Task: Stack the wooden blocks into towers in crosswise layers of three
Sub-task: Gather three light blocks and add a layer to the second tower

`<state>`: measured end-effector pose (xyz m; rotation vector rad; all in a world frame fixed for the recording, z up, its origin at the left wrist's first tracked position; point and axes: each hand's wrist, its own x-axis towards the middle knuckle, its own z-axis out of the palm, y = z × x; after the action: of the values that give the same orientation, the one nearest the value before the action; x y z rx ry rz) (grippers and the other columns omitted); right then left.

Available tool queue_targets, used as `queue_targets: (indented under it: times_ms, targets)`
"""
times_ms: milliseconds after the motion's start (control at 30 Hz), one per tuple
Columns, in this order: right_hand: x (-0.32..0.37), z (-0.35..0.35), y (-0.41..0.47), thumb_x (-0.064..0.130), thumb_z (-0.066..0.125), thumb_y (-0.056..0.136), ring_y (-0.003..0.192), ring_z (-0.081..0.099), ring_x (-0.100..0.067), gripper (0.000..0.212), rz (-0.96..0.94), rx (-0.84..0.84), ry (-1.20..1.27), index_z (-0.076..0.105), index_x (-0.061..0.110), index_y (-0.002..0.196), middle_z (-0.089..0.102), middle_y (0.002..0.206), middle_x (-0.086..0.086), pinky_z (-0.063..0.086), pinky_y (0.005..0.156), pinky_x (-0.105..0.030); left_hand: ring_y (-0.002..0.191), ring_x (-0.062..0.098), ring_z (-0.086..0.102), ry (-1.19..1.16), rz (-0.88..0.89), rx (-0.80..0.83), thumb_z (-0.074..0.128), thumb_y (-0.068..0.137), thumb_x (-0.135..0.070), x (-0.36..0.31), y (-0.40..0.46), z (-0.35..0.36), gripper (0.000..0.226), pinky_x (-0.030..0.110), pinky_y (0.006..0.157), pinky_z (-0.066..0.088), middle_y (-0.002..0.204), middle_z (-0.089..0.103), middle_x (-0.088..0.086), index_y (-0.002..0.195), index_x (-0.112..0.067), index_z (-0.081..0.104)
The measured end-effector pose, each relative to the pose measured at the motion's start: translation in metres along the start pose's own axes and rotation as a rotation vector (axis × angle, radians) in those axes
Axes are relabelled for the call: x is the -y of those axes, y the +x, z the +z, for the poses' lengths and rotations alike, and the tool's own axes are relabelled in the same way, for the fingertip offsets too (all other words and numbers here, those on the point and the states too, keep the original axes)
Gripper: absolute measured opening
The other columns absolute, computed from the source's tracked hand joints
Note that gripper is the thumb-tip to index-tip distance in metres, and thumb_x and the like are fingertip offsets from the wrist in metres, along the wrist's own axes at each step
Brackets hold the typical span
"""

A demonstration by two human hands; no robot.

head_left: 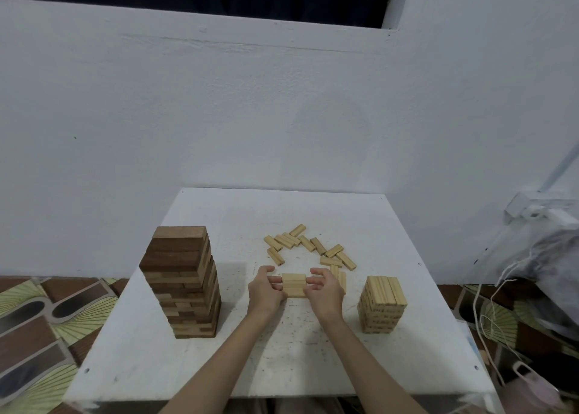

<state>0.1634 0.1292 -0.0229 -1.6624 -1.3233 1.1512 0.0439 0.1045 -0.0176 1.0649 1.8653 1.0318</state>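
Between the two hands sits a small stack of pale blocks [294,285] — three lying side by side on top, their long sides running from one hand to the other. The left hand [264,291] has its fingers curled against the stack's left end, thumb arched above; the right hand [322,289] mirrors it, fingertips pressed to the right end and thumb raised over it. Both hands are half closed, squeezing the stack from its two ends. How many layers lie under the top one cannot be told.

Just beyond the hands, farther from the person, loose pale blocks [310,247] lie scattered flat in a rough arc on the white surface [313,351]; a couple more lie just past the right hand's fingers, partly hidden by it.

Well to the left of the left hand stands a tall tower of darker blocks [183,282], its layers crossing and several blocks slightly out of line. To the right of the right hand, apart from it, stands a shorter pale tower [382,304] — its top layer runs away from the person.

Beyond the surface's right edge, a crumpled bag [539,269] and white cords [488,304] lie on the patterned floor [37,319].
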Motion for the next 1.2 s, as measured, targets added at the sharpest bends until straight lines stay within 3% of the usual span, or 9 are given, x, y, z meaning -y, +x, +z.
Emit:
queue_targets:
  times_ms: [367, 600, 867, 1200]
  targets:
    - [0.002, -0.001, 0.0, -0.011, 0.062, 0.082, 0.083, 0.061, -0.011, 0.039, 0.022, -0.011, 0.037, 0.059, 0.007, 0.116, 0.064, 0.096, -0.004, 0.047, 0.059, -0.009, 0.073, 0.01, 0.056, -0.038, -0.024, -0.012, 0.065, 0.076, 0.014, -0.003, -0.001, 0.0, 0.054, 0.013, 0.054, 0.048, 0.085, 0.057, 0.001, 0.125, 0.0, 0.046]
    - [0.003, -0.003, -0.002, -0.01, 0.064, 0.08, 0.087, 0.064, -0.012, 0.038, 0.043, -0.024, 0.085, 0.06, 0.009, 0.113, 0.068, 0.098, -0.005, 0.048, 0.058, -0.009, 0.069, 0.003, 0.055, -0.085, -0.012, -0.018, 0.066, 0.077, 0.013, -0.005, -0.006, -0.004, 0.057, 0.005, 0.051, 0.046, 0.081, 0.056, -0.001, 0.127, 0.001, 0.043]
    - [0.034, -0.017, -0.005, -0.008, 0.059, 0.08, 0.087, 0.064, -0.012, 0.035, -0.082, -0.051, 0.14, 0.061, 0.01, 0.11, 0.069, 0.097, -0.005, 0.048, 0.066, -0.009, 0.073, 0.007, 0.06, -0.202, 0.055, -0.041, 0.075, 0.071, 0.007, -0.033, -0.006, -0.016, 0.064, 0.01, 0.056, 0.05, 0.092, 0.063, 0.008, 0.127, -0.001, 0.044]
    - [0.085, -0.078, -0.014, -0.009, 0.067, 0.075, 0.072, 0.065, -0.006, 0.037, -0.203, -0.109, 0.158, 0.063, 0.015, 0.102, 0.07, 0.086, -0.002, 0.047, 0.055, -0.007, 0.073, 0.008, 0.06, -0.376, 0.177, 0.001, 0.073, 0.073, 0.008, -0.096, -0.03, -0.015, 0.064, 0.005, 0.055, 0.047, 0.098, 0.063, 0.012, 0.128, -0.002, 0.043]
